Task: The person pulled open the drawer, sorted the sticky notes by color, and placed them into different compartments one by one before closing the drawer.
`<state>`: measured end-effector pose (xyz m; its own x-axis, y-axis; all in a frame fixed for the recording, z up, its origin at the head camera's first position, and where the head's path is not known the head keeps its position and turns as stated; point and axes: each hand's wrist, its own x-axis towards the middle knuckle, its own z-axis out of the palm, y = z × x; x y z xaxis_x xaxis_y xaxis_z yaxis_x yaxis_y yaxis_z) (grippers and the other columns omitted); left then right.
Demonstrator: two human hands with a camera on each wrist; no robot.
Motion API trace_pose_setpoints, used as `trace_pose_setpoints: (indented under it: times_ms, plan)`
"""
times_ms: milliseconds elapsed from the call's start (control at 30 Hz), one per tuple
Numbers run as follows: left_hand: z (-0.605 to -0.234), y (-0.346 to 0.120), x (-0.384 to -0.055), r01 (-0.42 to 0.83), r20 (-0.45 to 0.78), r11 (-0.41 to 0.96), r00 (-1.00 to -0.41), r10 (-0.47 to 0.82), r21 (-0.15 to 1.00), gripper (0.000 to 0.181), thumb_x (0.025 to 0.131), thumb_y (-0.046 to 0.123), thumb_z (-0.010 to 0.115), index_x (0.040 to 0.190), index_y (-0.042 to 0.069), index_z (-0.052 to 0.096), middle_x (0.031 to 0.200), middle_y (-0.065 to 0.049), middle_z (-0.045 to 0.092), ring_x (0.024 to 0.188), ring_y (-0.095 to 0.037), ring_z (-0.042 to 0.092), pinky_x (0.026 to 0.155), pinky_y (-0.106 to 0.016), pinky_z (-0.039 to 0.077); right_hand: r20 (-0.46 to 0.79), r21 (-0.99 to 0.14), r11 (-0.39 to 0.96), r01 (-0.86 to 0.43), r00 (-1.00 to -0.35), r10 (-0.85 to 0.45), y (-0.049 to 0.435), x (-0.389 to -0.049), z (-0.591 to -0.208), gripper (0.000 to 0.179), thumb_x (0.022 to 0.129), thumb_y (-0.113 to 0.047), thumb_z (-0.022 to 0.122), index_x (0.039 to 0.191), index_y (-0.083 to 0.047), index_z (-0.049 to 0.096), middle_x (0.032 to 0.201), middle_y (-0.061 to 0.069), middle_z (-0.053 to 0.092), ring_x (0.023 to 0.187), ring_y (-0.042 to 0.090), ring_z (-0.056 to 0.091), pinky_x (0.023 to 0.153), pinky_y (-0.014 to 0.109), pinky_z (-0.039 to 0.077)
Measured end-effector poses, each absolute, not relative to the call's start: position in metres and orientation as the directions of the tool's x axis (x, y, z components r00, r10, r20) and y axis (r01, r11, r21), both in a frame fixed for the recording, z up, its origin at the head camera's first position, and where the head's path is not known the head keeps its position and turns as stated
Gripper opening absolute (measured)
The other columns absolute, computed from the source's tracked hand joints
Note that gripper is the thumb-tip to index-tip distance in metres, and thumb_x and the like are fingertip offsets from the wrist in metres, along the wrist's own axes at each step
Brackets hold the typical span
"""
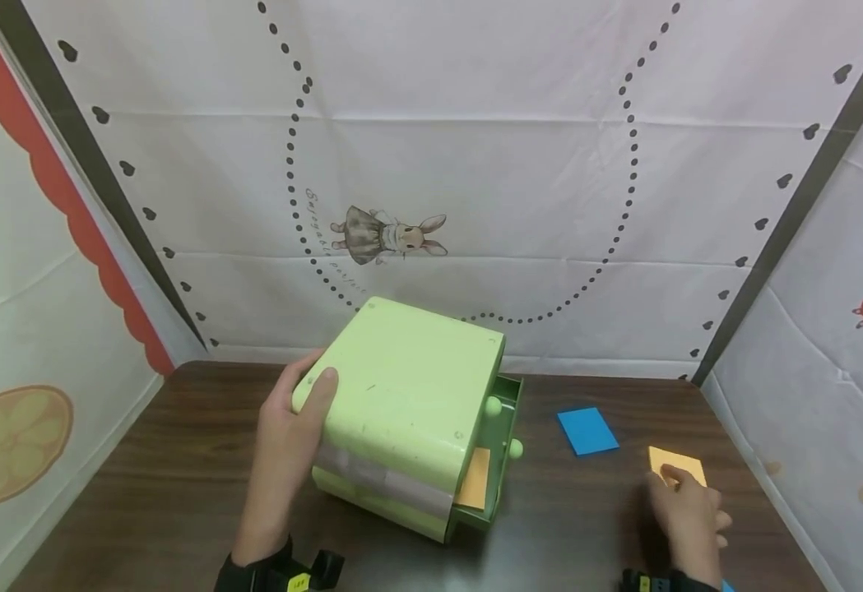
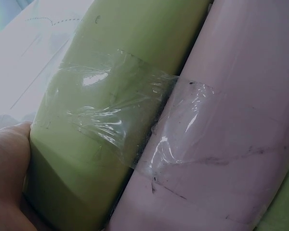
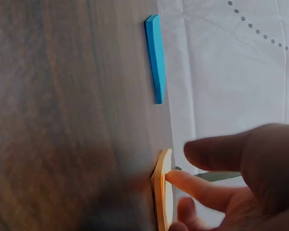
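A light green drawer box [image 1: 409, 370] stands at an angle, its dark green drawer [image 1: 507, 411] pulled partly out on the right side. My left hand [image 1: 301, 415] grips its left end, thumb on top. Clear tape [image 2: 111, 106] crosses the box's green and pale mauve surfaces. Inside the drawer, an orange paper piece [image 1: 475, 481] shows. At the right, my right hand [image 1: 690, 510] reaches over a light orange sticky-note pad [image 1: 677, 462]. One fingertip [image 3: 176, 177] touches that pad while the thumb stays apart from it.
A blue sticky-note pad [image 1: 588, 431] lies on the brown table [image 1: 201, 485] between the box and the orange pad. Another bit of blue [image 1: 728, 587] shows beside the right wrist. Printed white cloth walls [image 1: 490, 181] enclose the table at the back and sides.
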<state>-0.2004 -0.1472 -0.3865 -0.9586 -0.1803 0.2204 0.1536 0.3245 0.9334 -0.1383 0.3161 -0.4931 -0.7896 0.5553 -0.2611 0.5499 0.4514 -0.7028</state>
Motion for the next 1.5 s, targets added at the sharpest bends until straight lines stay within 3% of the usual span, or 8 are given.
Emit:
trace_pose_setpoints:
  times_ms: [100,267,500,767,967,1200,1333,1500]
  plan:
    - [-0.386,-0.148,-0.2,0.15,0.219,0.329,-0.958,-0.184,0.932,0.052,0.105,0.058,0.06,0.149,0.03,0.062,0.139,0.001,0.06,0.101,-0.023,0.06,0.083,-0.033,0.052,-0.255,-0.715,0.408,0.568,-0.755,0.604,0.314,-0.139,-0.492,0.057,0.106,-0.033,0.054,0.143,0.01,0.047,0.142,0.051,0.017,0.128,0.07,0.01,0.097,0.078,0.02]
    - [-0.387,-0.149,-0.197,0.139,0.205,0.324,-0.962,-0.179,0.936,0.052,0.105,0.057,0.059,0.149,0.03,0.061,0.139,0.0,0.06,0.101,-0.024,0.059,0.083,-0.035,0.051,-0.271,-0.701,0.376,0.606,-0.713,0.646,0.314,-0.139,-0.496,0.063,0.099,-0.03,0.066,0.142,0.01,0.044,0.144,0.051,0.014,0.132,0.068,0.008,0.099,0.078,0.016]
    - [-0.39,-0.151,-0.197,0.134,0.196,0.312,-0.965,-0.176,0.94,0.051,0.105,0.056,0.06,0.15,0.031,0.061,0.137,-0.002,0.06,0.098,-0.024,0.06,0.08,-0.032,0.052,-0.265,-0.726,0.356,0.588,-0.717,0.645,0.32,-0.134,-0.503,0.062,0.1,-0.026,0.066,0.147,0.005,0.04,0.15,0.047,0.01,0.134,0.068,0.002,0.098,0.079,0.008]
    - [-0.39,-0.152,-0.195,0.147,0.208,0.296,-0.96,-0.188,0.944,0.05,0.106,0.055,0.06,0.149,0.031,0.061,0.134,-0.003,0.061,0.096,-0.026,0.06,0.079,-0.033,0.052,-0.227,-0.711,0.406,0.575,-0.733,0.641,0.315,-0.143,-0.503,0.073,0.094,-0.019,0.077,0.151,0.005,0.038,0.143,0.049,0.023,0.127,0.066,0.016,0.095,0.076,0.014]
    - [-0.392,-0.153,-0.195,0.138,0.203,0.299,-0.959,-0.199,0.944,0.05,0.105,0.057,0.061,0.148,0.031,0.062,0.134,-0.003,0.062,0.096,-0.026,0.061,0.079,-0.034,0.052,-0.257,-0.711,0.386,0.588,-0.728,0.636,0.317,-0.144,-0.505,0.083,0.093,-0.019,0.075,0.155,0.009,0.029,0.144,0.042,0.04,0.128,0.065,0.028,0.099,0.075,0.019]
    - [-0.391,-0.152,-0.199,0.142,0.204,0.303,-0.961,-0.184,0.942,0.052,0.104,0.059,0.06,0.149,0.032,0.061,0.138,-0.001,0.061,0.1,-0.024,0.061,0.082,-0.034,0.052,-0.268,-0.764,0.326,0.556,-0.734,0.624,0.317,-0.145,-0.504,0.062,0.099,-0.015,0.066,0.151,0.009,0.042,0.141,0.037,0.05,0.127,0.055,0.043,0.105,0.08,0.006]
    - [-0.389,-0.15,-0.201,0.159,0.213,0.288,-0.963,-0.166,0.944,0.053,0.105,0.057,0.061,0.15,0.03,0.061,0.144,0.0,0.059,0.106,-0.022,0.059,0.086,-0.033,0.05,-0.251,-0.825,0.25,0.507,-0.725,0.641,0.316,-0.146,-0.5,0.059,0.103,-0.017,0.061,0.152,0.01,0.043,0.145,0.036,0.046,0.127,0.051,0.043,0.109,0.071,0.022]
    - [-0.388,-0.15,-0.203,0.16,0.214,0.283,-0.962,-0.168,0.946,0.053,0.105,0.056,0.061,0.15,0.029,0.061,0.145,0.001,0.058,0.106,-0.021,0.058,0.087,-0.034,0.049,-0.19,-0.902,0.163,0.399,-0.707,0.681,0.312,-0.148,-0.497,0.055,0.108,-0.024,0.058,0.15,0.01,0.047,0.145,0.033,0.05,0.118,0.036,0.054,0.089,0.041,0.051]
